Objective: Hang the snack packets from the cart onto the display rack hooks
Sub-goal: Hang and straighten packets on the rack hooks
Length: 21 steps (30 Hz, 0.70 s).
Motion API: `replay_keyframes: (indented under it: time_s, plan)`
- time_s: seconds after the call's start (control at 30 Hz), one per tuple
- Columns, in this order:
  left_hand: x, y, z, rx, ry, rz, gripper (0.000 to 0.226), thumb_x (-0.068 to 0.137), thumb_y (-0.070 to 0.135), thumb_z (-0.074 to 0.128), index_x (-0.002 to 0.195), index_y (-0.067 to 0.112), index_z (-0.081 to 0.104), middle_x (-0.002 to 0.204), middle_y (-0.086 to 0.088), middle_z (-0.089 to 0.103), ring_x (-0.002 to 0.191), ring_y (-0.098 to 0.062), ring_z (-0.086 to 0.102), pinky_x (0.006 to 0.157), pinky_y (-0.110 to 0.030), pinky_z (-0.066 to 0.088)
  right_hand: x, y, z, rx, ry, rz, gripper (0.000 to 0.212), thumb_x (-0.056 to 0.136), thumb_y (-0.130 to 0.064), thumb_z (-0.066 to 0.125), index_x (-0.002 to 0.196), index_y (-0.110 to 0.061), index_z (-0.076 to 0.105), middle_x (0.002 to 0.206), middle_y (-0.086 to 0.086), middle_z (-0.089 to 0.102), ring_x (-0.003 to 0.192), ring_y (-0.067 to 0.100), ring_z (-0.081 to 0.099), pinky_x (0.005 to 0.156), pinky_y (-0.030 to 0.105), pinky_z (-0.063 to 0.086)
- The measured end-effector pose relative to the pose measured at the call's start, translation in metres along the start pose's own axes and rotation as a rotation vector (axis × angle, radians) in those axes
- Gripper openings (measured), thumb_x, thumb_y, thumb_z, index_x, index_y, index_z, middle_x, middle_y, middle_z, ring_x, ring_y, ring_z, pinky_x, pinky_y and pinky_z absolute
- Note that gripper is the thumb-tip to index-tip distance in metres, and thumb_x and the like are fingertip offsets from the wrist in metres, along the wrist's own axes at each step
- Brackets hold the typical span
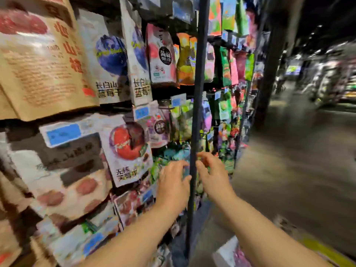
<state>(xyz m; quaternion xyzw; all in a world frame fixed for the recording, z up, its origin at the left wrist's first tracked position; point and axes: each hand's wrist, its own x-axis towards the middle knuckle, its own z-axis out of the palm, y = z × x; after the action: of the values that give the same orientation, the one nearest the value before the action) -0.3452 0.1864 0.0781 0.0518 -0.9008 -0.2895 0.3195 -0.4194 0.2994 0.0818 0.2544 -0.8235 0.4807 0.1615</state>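
The display rack fills the left and middle of the blurred head view, hung with many snack packets. Its dark upright post (198, 83) runs top to bottom. My left hand (174, 182) reaches in just left of the post, fingers spread over teal and green packets (178, 154) low on the rack. My right hand (212, 173) is just right of the post at the same height, fingers loosely bent. Neither hand plainly holds a packet. A white packet with a red fruit picture (128, 149) hangs just left of my left hand. The cart's white and pink contents (234, 251) show at the bottom edge.
Blue price tags (63, 133) stick out from the hooks. Brown paper bags (40, 60) hang at the upper left. The aisle floor (298, 170) stretches away on the right, with more shelving (327, 79) far off. A yellow cart edge (325, 251) sits at the lower right.
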Motion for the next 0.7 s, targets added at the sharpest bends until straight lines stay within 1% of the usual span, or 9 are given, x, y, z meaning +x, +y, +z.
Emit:
replay_keyframes:
  time_s: [0.07,0.13,0.27,0.33,0.4,0.5,0.57,0.63,0.7]
  plan:
    - [-0.018,0.003,0.044,-0.052,-0.151,-0.024,0.029,0.091,0.015,0.059,0.119,0.020,0.057,0.121,-0.001,0.053,0.119,-0.022,0.043,0.100,-0.028,0.029,-0.029,0.040,-0.016,-0.058,-0.014,0.133,0.028,0.098,-0.022,0.054,0.125,-0.015,0.060,0.108,0.001,0.059,0.099,0.016,0.054,0.080,0.025,0.037]
    - [-0.035,0.007,0.080,-0.078,-0.294,-0.047,0.028,0.095,0.019,0.055,0.123,0.021,0.054,0.122,0.000,0.050,0.120,-0.021,0.041,0.098,-0.029,0.033,-0.059,0.075,-0.035,-0.132,-0.041,0.255,0.030,0.098,-0.022,0.054,0.127,-0.016,0.059,0.108,0.007,0.060,0.102,0.021,0.055,0.079,0.025,0.036]
    - [-0.067,0.011,0.143,-0.027,-0.563,-0.025,0.033,0.096,0.029,0.054,0.128,0.022,0.051,0.125,0.000,0.050,0.123,-0.022,0.041,0.099,-0.032,0.036,-0.123,0.129,-0.075,-0.257,-0.071,0.506,0.032,0.100,-0.028,0.051,0.128,-0.016,0.057,0.121,0.007,0.058,0.111,0.021,0.054,0.092,0.032,0.042]
    - [-0.085,0.011,0.169,0.018,-0.694,-0.016,0.034,0.095,0.033,0.056,0.127,0.022,0.053,0.127,-0.001,0.053,0.123,-0.023,0.044,0.098,-0.036,0.040,-0.154,0.149,-0.094,-0.288,-0.052,0.613,0.030,0.099,-0.032,0.051,0.124,-0.017,0.059,0.121,0.007,0.061,0.107,0.021,0.058,0.087,0.033,0.046]
    - [-0.101,0.014,0.189,0.035,-0.779,0.012,0.033,0.092,0.037,0.057,0.122,0.022,0.058,0.123,-0.002,0.058,0.118,-0.025,0.051,0.092,-0.036,0.044,-0.182,0.162,-0.112,-0.324,-0.011,0.692,0.026,0.098,-0.029,0.053,0.120,-0.017,0.061,0.118,0.009,0.062,0.107,0.025,0.060,0.087,0.038,0.048]
    - [-0.120,0.020,0.211,0.053,-0.868,0.021,0.030,0.088,0.046,0.060,0.102,0.020,0.059,0.108,-0.005,0.062,0.105,-0.029,0.057,0.082,-0.036,0.047,-0.213,0.171,-0.133,-0.446,-0.011,0.812,0.027,0.098,-0.031,0.052,0.121,-0.020,0.062,0.119,0.010,0.058,0.109,0.029,0.057,0.090,0.040,0.047]
    - [-0.131,0.022,0.225,0.052,-0.947,-0.019,0.043,0.084,0.061,0.058,0.096,0.020,0.054,0.105,-0.006,0.060,0.100,-0.030,0.057,0.081,-0.039,0.048,-0.230,0.179,-0.143,-0.516,-0.005,0.861,0.030,0.097,-0.034,0.053,0.123,-0.021,0.060,0.122,0.008,0.058,0.112,0.028,0.055,0.091,0.039,0.047]
    - [-0.142,0.022,0.238,0.077,-1.032,-0.020,0.055,0.084,0.067,0.052,0.114,0.021,0.053,0.119,-0.006,0.058,0.110,-0.030,0.055,0.089,-0.043,0.049,-0.244,0.187,-0.150,-0.583,-0.007,0.897,0.036,0.095,-0.038,0.055,0.128,-0.024,0.057,0.129,0.007,0.056,0.117,0.027,0.052,0.096,0.039,0.045]
    - [-0.148,0.025,0.244,0.081,-1.110,-0.008,0.060,0.086,0.062,0.053,0.131,0.021,0.049,0.134,-0.004,0.052,0.122,-0.027,0.050,0.097,-0.042,0.045,-0.252,0.192,-0.155,-0.587,-0.014,0.955,0.046,0.093,-0.044,0.056,0.135,-0.025,0.051,0.135,0.007,0.049,0.124,0.028,0.047,0.102,0.038,0.043]
